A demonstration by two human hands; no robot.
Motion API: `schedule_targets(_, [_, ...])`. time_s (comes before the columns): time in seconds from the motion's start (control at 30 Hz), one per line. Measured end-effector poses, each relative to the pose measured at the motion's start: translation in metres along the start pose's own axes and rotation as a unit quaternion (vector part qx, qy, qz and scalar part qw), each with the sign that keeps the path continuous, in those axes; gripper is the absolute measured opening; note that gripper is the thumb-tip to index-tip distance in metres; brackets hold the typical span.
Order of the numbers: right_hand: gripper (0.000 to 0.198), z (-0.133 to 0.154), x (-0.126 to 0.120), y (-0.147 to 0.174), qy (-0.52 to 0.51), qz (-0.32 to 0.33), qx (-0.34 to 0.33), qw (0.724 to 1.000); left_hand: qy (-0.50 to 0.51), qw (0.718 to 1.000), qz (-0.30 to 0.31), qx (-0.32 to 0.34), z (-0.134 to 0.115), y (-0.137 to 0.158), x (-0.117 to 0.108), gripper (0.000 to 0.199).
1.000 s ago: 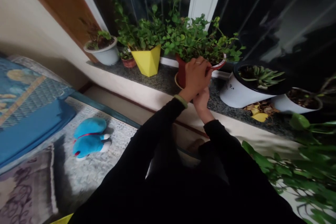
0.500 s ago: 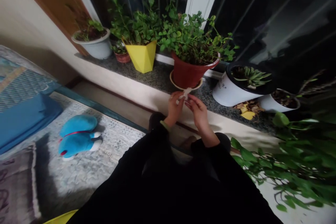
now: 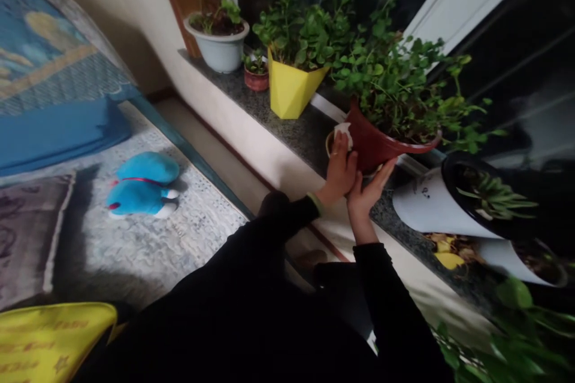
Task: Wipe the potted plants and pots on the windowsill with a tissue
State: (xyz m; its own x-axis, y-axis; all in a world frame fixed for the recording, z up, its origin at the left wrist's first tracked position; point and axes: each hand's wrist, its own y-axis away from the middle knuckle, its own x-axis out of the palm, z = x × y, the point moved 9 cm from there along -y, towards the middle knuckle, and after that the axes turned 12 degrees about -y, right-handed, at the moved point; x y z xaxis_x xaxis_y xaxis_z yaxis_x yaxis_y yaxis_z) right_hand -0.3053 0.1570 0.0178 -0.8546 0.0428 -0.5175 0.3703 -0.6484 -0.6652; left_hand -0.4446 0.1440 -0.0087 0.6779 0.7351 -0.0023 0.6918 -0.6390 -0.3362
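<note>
A crumpled white tissue (image 3: 343, 129) lies under the fingers of my left hand (image 3: 340, 176), which press it at the left side of the dark red flowerpot (image 3: 371, 142). Part of the saucer (image 3: 330, 142) beneath that pot shows beside the tissue. With its fingers stretched out together, my right hand (image 3: 367, 191) rests against the lower right of the pot or its saucer; I cannot tell which. The two wrists are close together. Leafy green stems (image 3: 390, 90) fill the pot.
On the stone sill (image 3: 260, 105) stand a yellow planter (image 3: 294, 93), a small pot (image 3: 257, 79), a pale pot (image 3: 220, 51) and a white planter (image 3: 431, 197). Dry leaves (image 3: 449, 254) lie near it. A blue plush toy (image 3: 141, 185) sits on the bed (image 3: 197, 221) at left.
My hands were together in front of the pot with the tissue between them. Now they have parted onto its two sides, the left with the tissue. The view has turned.
</note>
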Motion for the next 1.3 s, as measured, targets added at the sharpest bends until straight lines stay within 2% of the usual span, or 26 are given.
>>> schedule_targets(0.13, [0.086, -0.002, -0.002, 0.006, 0.018, 0.008, -0.01, 1.0, 0.057, 0.99, 0.018, -0.127, 0.038, -0.057, -0.009, 0.043])
schedule_targets(0.2, [0.085, -0.003, -0.003, 0.007, 0.023, 0.004, -0.004, 1.0, 0.067, 0.987, 0.034, -0.144, 0.046, -0.073, -0.012, 0.043])
schedule_targets(0.27, [0.084, -0.002, -0.003, 0.006, 0.02, 0.005, -0.001, 1.0, 0.067, 0.987, 0.037, -0.14, 0.044, -0.063, -0.015, 0.043])
schedule_targets(0.33, [0.083, 0.001, -0.003, 0.006, 0.015, 0.007, -0.004, 1.0, 0.064, 0.989, 0.031, -0.127, 0.038, -0.032, -0.018, 0.044])
schedule_targets(0.4, [0.081, 0.004, -0.003, 0.007, 0.011, 0.007, -0.017, 1.0, 0.049, 0.995, 0.039, -0.08, 0.026, 0.0, -0.017, 0.047])
schedule_targets(0.47, [0.08, 0.006, -0.004, 0.007, 0.008, 0.005, -0.032, 0.999, 0.029, 0.997, 0.048, -0.048, 0.017, 0.013, -0.014, 0.051])
schedule_targets(0.5, [0.079, 0.007, -0.004, 0.008, 0.008, 0.004, -0.037, 0.999, 0.016, 0.997, 0.048, -0.061, 0.019, 0.008, -0.014, 0.051])
schedule_targets(0.57, [0.077, 0.007, -0.003, 0.008, 0.012, 0.001, -0.038, 0.999, 0.004, 0.994, 0.055, -0.098, 0.026, -0.021, -0.014, 0.048])
schedule_targets(0.67, [0.077, 0.007, 0.0, 0.008, 0.019, -0.008, -0.028, 0.999, 0.026, 0.991, 0.072, -0.11, 0.035, -0.077, -0.013, 0.046])
schedule_targets(0.73, [0.077, 0.008, 0.002, 0.006, 0.023, -0.015, -0.021, 0.999, 0.038, 0.99, 0.084, -0.105, 0.036, -0.092, -0.01, 0.05])
schedule_targets(0.8, [0.076, 0.008, 0.004, 0.005, 0.028, -0.016, -0.012, 0.999, 0.039, 0.991, 0.075, -0.108, 0.036, -0.078, -0.01, 0.051])
schedule_targets(0.9, [0.075, 0.009, 0.006, 0.002, 0.035, -0.01, -0.004, 0.999, 0.021, 0.997, 0.019, -0.072, 0.022, -0.02, -0.018, 0.061])
schedule_targets(0.97, [0.076, 0.01, 0.005, 0.001, 0.038, -0.011, -0.002, 0.999, 0.013, 0.999, 0.018, -0.024, 0.006, 0.015, -0.014, 0.07])
schedule_targets(1.03, [0.076, 0.009, 0.004, 0.0, 0.043, -0.006, 0.004, 0.999, 0.015, 1.0, 0.016, -0.014, -0.002, 0.03, -0.007, 0.073])
schedule_targets(1.1, [0.076, 0.008, 0.004, 0.001, 0.047, 0.001, 0.01, 0.999, 0.025, 0.999, 0.005, -0.037, -0.001, 0.017, -0.001, 0.072])
schedule_targets(1.2, [0.074, 0.007, 0.005, 0.002, 0.037, -0.002, 0.003, 0.999, 0.048, 0.996, -0.022, -0.065, 0.006, -0.028, -0.004, 0.067])
schedule_targets(1.3, [0.074, 0.004, 0.007, 0.0, 0.028, -0.012, 0.006, 1.0, 0.044, 0.997, -0.044, -0.037, 0.002, -0.058, -0.019, 0.06])
